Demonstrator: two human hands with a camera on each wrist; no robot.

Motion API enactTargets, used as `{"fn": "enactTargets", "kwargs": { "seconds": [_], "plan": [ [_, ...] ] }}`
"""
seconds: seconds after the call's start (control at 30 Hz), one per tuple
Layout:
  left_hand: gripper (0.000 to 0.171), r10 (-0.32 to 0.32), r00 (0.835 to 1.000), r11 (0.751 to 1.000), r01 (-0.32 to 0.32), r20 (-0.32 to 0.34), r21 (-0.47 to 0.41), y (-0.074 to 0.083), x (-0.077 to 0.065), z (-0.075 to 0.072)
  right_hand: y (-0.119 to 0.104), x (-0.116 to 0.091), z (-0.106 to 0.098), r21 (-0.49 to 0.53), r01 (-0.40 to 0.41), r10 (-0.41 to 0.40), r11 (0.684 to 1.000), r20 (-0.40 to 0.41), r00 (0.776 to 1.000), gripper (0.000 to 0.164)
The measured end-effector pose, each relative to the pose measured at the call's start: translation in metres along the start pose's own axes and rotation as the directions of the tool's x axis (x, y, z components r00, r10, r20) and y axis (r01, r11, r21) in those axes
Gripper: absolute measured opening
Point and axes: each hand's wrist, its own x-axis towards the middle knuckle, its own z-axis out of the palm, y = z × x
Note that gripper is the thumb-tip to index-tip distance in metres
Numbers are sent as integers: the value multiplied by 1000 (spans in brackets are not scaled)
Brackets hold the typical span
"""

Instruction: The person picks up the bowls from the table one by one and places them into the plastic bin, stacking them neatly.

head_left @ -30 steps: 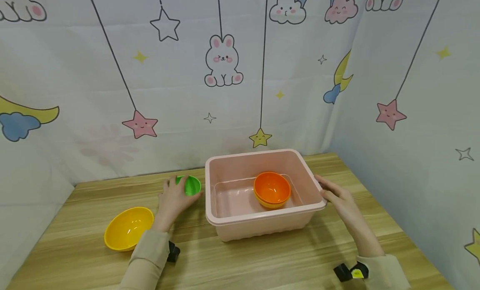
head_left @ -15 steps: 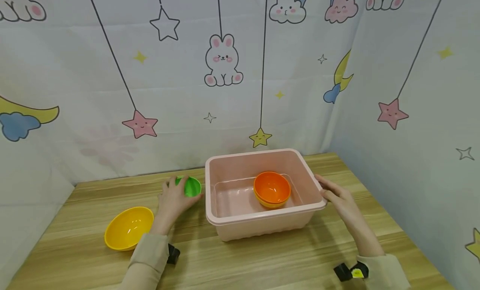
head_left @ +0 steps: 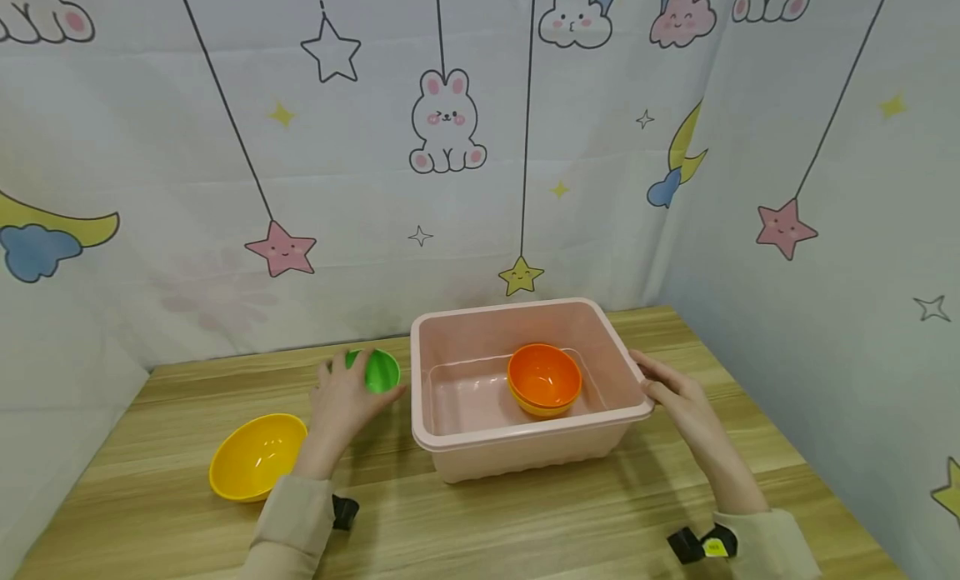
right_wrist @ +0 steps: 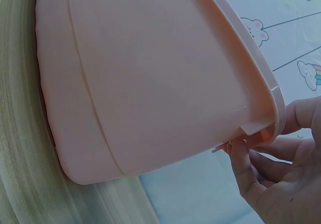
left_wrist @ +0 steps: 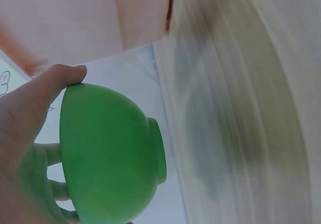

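My left hand [head_left: 343,405] grips a green bowl [head_left: 384,372] by its rim, left of a pink plastic tub [head_left: 517,455]. In the left wrist view the green bowl [left_wrist: 108,153] has its thumb on one side of the rim and fingers on the other, its foot facing the tabletop. My right hand [head_left: 686,409] holds the tub's right rim; the right wrist view has fingers [right_wrist: 243,169] curled under the tub's lip [right_wrist: 281,103]. An orange bowl [head_left: 545,377] is nested in a yellow one [head_left: 542,411] inside the tub, toward the right.
A larger yellow bowl [head_left: 258,457] stands on the wooden table [head_left: 420,530] at the left, partly behind the left forearm. A patterned cloth [head_left: 360,188] hangs along the table's back edge, and another stretch of it [head_left: 840,313] runs down the right side.
My left hand has shifted slightly left and away from me with the green bowl. The right hand, the tub and the other bowls stay in place.
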Motion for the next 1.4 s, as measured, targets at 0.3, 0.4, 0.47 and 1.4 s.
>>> {"fn": "enactTargets", "kwargs": {
  "seconds": [0.3, 0.4, 0.47, 1.4],
  "plan": [
    [85, 16, 999, 1000, -15, -47, 15, 10, -6, -13, -1, -1, 0, 2, 0, 0, 1000, 1, 1000, 49],
    [84, 22, 998, 1000, -21, -54, 18, 14, -9, -17, -1, 0, 0, 4, -6, 6, 1000, 3, 1000, 50],
    [84, 26, 998, 999, -25, -58, 20, 17, -10, -20, -1, 0, 0, 5, -8, 8, 1000, 6, 1000, 50],
    [82, 100, 977, 992, -82, -189, 99, 39, -24, -47, -2, -2, 1, 11, 14, -14, 1000, 5, 1000, 49]
  ]
}}
